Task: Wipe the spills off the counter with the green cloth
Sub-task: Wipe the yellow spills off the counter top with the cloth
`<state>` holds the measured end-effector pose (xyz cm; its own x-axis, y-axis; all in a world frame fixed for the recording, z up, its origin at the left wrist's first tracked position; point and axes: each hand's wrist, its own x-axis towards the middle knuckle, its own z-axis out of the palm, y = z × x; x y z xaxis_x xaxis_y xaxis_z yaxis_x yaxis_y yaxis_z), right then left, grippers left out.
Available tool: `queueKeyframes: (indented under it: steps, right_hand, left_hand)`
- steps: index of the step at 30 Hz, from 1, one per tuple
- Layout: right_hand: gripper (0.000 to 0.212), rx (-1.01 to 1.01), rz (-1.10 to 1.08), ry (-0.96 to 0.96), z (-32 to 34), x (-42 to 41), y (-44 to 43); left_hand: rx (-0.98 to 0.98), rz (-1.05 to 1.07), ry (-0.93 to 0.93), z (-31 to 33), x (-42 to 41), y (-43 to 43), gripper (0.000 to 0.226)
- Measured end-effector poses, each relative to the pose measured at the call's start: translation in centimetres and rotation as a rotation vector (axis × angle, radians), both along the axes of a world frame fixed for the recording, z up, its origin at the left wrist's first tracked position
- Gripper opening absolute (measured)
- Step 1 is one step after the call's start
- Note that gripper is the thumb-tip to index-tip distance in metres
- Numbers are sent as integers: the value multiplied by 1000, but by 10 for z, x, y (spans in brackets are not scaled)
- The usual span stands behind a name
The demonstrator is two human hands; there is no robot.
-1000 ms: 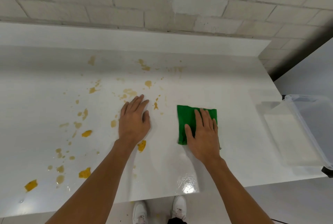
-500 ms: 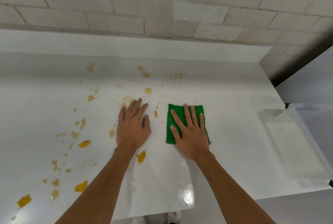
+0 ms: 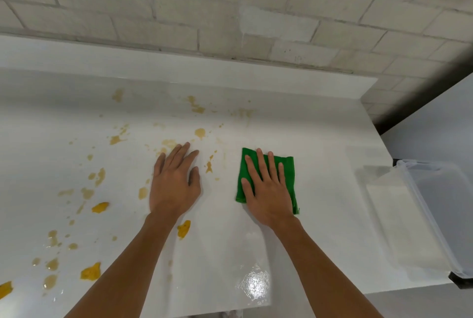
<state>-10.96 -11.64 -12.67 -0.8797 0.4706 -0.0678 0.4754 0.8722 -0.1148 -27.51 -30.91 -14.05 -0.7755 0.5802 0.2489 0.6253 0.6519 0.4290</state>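
A clear plastic bin (image 3: 422, 205) stands at right, pale brick wall (image 3: 230, 10) behind.

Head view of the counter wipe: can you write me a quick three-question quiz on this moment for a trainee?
1. True or false: the right hand lies flat, fingers straight, on the green cloth.
2. The yellow spills lie: A) left of the green cloth, B) right of it, C) evenly on both sides.
3. Fill in: the clear plastic bin sits at the counter's ___ end.

Key: 1 true; 2 A; 3 right.
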Motion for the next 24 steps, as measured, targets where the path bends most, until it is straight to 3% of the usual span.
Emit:
queueKeyframes:
  steps: [4, 10, 13, 17, 20, 24]
  right_hand:
    - [65, -4, 147, 18, 1, 33, 2]
    - [66, -10, -70, 17, -2, 6, 16]
    - [65, -13, 35, 16, -1, -16, -4]
    - [63, 6, 212, 22, 0, 14, -20]
    - [64, -8, 99, 32, 0, 31, -3]
    - [67, -14, -87, 26, -2, -8, 4]
  left_hand:
    - [-7, 0, 5, -1, 1, -1, 54]
    - [-1, 2, -5, 1, 1, -1, 54]
    - [-13, 12, -12, 3, 2, -1, 54]
    - [-17, 4, -11, 3, 2, -1, 54]
    - [-13, 7, -12, 3, 1, 0, 54]
    - [-12, 11, -17, 3, 1, 0, 54]
